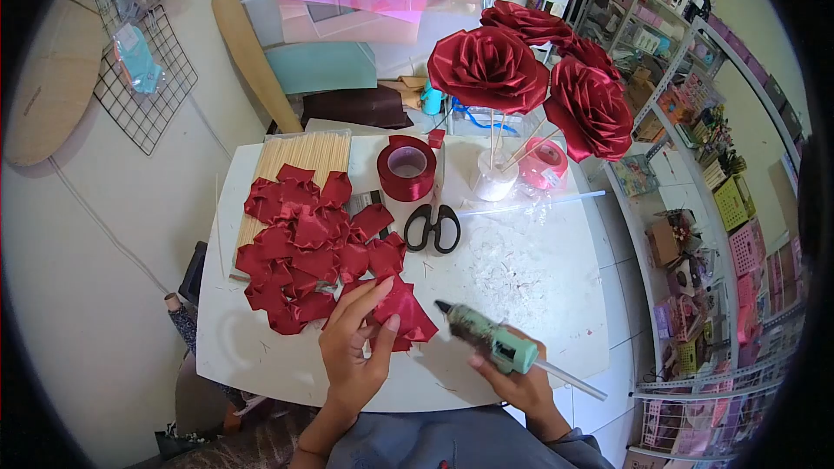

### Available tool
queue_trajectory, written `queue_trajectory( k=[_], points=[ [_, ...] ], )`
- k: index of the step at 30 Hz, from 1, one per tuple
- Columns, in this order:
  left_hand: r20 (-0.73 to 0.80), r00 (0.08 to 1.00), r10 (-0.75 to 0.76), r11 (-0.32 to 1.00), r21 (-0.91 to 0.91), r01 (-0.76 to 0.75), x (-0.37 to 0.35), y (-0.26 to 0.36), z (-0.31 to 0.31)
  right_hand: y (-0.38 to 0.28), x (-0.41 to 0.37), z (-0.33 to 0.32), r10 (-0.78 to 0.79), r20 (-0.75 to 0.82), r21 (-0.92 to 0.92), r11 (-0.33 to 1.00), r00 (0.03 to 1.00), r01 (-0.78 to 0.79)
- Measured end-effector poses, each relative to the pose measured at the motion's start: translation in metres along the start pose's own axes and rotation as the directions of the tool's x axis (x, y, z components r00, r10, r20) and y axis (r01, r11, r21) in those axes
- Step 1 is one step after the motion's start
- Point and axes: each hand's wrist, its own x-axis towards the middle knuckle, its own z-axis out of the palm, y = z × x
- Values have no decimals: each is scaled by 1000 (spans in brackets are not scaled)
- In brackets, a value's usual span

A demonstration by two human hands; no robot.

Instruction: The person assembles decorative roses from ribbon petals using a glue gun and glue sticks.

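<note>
Between the fingers and thumb of my left hand [358,352] is a dark red satin ribbon petal [407,313], held over the front of the table. My right hand [521,382] is wrapped round a mint-green hot glue gun [495,339]. Its dark nozzle points up and left at the petal, a small gap apart from it, and a clear glue stick [569,379] sticks out of its back end. A heap of similar red satin petals [300,243] lies just beyond my left hand, partly on a bundle of thin wooden sticks [304,154].
Black-handled scissors [433,230] and a roll of red ribbon [407,168] lie mid-table. Several finished red satin roses [491,69] stand on sticks in a white holder [495,178]. Beside it are a pink roll [546,165] and a thin pale stick [556,201]. Loaded shelves [738,208] line the right.
</note>
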Motion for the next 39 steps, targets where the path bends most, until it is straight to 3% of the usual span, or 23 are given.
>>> queue_trajectory(
  k=[2, 3, 4, 6, 7, 9, 11, 14, 16, 18, 20, 24, 28, 31, 37, 39],
  points=[
    [25, 999, -21, 996, -80, 23, 0, 1, -1, 6, 3, -2, -116, -181, -121, 988, 977, 95],
    [23, 1000, -21, 996, -81, 23, -1, 0, -2, 5, 6, -4, -195, -195, -271, 953, 961, 139],
    [24, 999, -38, 989, -142, 41, -1, -2, -3, 8, 6, -5, -196, -194, -271, 952, 961, 139],
    [25, 998, -52, 977, -206, 56, -1, -3, -5, 17, 8, -7, -130, -286, -444, 896, 950, -11],
    [31, 997, -64, 966, -249, 69, -1, -3, -6, 24, 8, -6, -170, -348, -454, 891, 922, -7],
    [34, 997, -72, 953, -292, 79, 1, 0, -7, 21, 8, -5, -133, -336, -467, 883, 932, -43],
    [55, 981, -185, 879, -437, 190, 1, 6, -7, 20, 7, -5, -93, -325, -479, 874, 941, -79],
    [91, 982, -165, 866, -464, 189, 2, 7, -6, 18, 4, -10, -90, -288, -518, 852, 954, -76],
    [140, 970, -200, 849, -469, 243, 2, 8, -7, 3, 2, -18, -210, -261, -548, 836, 942, 35],
    [189, 953, -235, 829, -474, 298, 1, 8, -7, -6, 0, -18, -294, -318, -510, 854, 901, 98],
    [325, 912, -251, 764, -512, 393, 2, 7, -6, -5, -4, -19, -617, -71, -460, 718, 784, 523],
    [389, 900, -196, 767, -511, 387, 1, 8, -3, -12, 2, -9, -681, 4, -354, 684, 732, 638],
    [480, 864, -152, 792, -464, 397, 1, 9, -4, -6, 5, -3, -692, -38, -285, 699, 721, 656],
    [502, 841, -199, 780, -439, 446, 1, 18, -4, -8, 6, -2, -663, -58, -209, 739, 747, 640],
    [481, 865, -142, 888, -324, 326, -4, 19, -5, 1, 8, 0, -623, -54, 15, 781, 780, 625],
    [437, 894, -100, 943, -244, 226, -6, 18, -5, 1, 9, 1, -626, -45, 58, 776, 778, 628]
  ],
)
